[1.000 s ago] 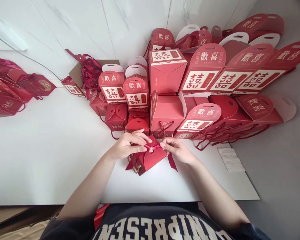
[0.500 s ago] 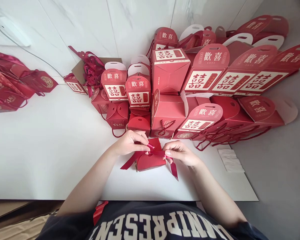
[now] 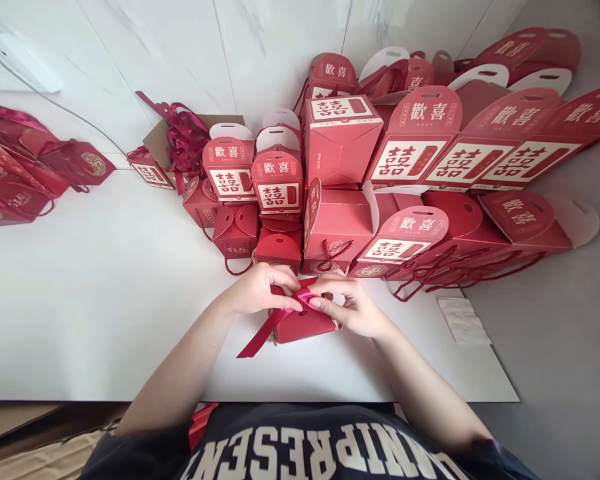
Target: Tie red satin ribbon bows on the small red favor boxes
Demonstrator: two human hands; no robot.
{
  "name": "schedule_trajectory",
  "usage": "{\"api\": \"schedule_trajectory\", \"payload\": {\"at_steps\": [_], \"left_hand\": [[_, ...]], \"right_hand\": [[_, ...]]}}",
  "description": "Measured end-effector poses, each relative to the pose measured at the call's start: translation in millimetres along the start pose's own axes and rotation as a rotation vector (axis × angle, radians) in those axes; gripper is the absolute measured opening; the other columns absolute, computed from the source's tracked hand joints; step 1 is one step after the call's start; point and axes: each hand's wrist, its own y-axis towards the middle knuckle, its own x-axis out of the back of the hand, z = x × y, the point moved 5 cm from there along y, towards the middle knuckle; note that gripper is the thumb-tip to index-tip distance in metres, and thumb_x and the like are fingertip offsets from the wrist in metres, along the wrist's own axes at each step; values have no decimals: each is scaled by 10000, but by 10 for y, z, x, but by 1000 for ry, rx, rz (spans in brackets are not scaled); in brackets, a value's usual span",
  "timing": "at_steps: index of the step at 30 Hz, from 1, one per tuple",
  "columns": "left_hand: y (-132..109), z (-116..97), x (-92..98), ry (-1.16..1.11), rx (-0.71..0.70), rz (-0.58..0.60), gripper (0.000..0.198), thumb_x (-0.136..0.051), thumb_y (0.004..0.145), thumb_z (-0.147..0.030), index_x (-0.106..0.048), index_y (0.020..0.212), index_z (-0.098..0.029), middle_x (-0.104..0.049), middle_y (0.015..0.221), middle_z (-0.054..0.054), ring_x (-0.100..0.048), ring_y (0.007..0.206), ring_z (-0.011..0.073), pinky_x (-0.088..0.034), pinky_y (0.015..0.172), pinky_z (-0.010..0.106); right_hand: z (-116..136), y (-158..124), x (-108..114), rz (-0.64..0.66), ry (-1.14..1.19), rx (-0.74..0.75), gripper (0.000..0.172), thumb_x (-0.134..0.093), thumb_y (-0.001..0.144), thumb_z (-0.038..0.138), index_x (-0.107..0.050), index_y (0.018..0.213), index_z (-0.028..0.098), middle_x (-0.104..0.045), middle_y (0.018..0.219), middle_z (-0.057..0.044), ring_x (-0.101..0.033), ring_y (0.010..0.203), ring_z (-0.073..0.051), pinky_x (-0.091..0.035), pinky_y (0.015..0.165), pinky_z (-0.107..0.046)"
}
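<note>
Red card box (image 3: 307,327), one, lay on the white table (image 3: 105,300), between both hands; probably light, stiff at its folds, easily dented, best steadied by its sides. Ribbon (image 3: 259,337), one, crossed its top; likely soft, slippery, best pinched near the crossing. Left hand (image 3: 263,290) and right hand (image 3: 357,308) each pinched ribbon, fingertips narrow. Stacked boxes (image 3: 343,150) stood far and right.

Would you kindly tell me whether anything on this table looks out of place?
The upper plain-fronted red box looks oddly turned: its printed label faces upward, while the boxes to its right show theirs frontward.
</note>
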Motion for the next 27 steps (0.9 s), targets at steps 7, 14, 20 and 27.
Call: {"api": "schedule_trajectory", "payload": {"at_steps": [7, 14, 20, 27], "left_hand": [[-17, -1, -14, 21, 4, -31, 173, -808, 738, -344, -779, 787, -181, -692, 857, 22, -636, 817, 149, -494, 786, 244], [-38, -21, -42, 24, -10, -43, 143, -715, 838, -310, -787, 808, -190, -688, 845, 35, -644, 800, 144, -506, 773, 254], [-56, -63, -49, 36, 2, -86, 151, -760, 793, -309, -716, 782, -164, -704, 781, 31, -632, 819, 168, -499, 755, 282], [-46, -114, -49, 139, -7, -98, 176, -759, 791, -321, -687, 722, -177, -715, 750, 17, -638, 806, 172, -475, 917, 358]], "right_hand": [[205, 62, -94, 20, -491, 143, 182, -569, 967, 228, -707, 1084, 247, -653, 834, -32, -561, 782, -177, -331, 782, -371], [92, 0, 43, -105, -82, -26, 120, -578, 960, 257, -630, 1064, 229, -634, 916, -28, -599, 867, -178, -441, 815, -333], [10, 0, -5, -171, -174, -71, 96, -669, 907, 311, -690, 931, 220, -632, 920, -42, -593, 878, -191, -453, 830, -343], [29, 5, -27, -169, -236, -74, 85, -665, 911, 283, -689, 856, 224, -661, 862, -26, -594, 807, -186, -427, 840, -373]]}}
